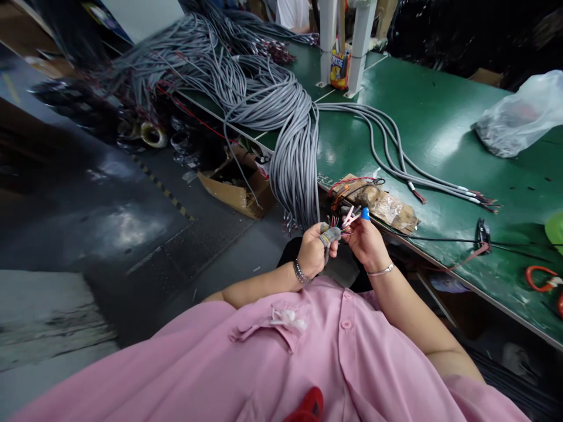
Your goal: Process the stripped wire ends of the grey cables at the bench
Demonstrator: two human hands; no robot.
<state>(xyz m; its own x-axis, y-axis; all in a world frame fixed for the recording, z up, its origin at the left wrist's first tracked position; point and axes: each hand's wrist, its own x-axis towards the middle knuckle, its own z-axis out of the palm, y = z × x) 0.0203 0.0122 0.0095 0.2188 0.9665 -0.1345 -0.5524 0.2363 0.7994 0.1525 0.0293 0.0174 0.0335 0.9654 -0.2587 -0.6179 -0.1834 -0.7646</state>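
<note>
My left hand (311, 253), with grey knit covers on its thumb and a finger, is closed around the end of a grey cable. Thin coloured wires (334, 221) fan out from its grip. Close beside it, my right hand (369, 243) has a blue cover on one fingertip. Its fingers are pinched on the thin wires. Pale pink strips (350, 218) stick up between the two hands; what they are is too small to tell. Both hands are in front of my body at the edge of the green table (440, 135).
A thick bundle of grey cables (290, 129) hangs over the table edge. Beyond my right hand lies a taped cardboard piece (387, 205). Several cables (396, 158) with stripped ends lie behind it. A plastic bag (523, 114) and orange-handled tool (541, 278) are at right; an open carton (233, 190) stands below.
</note>
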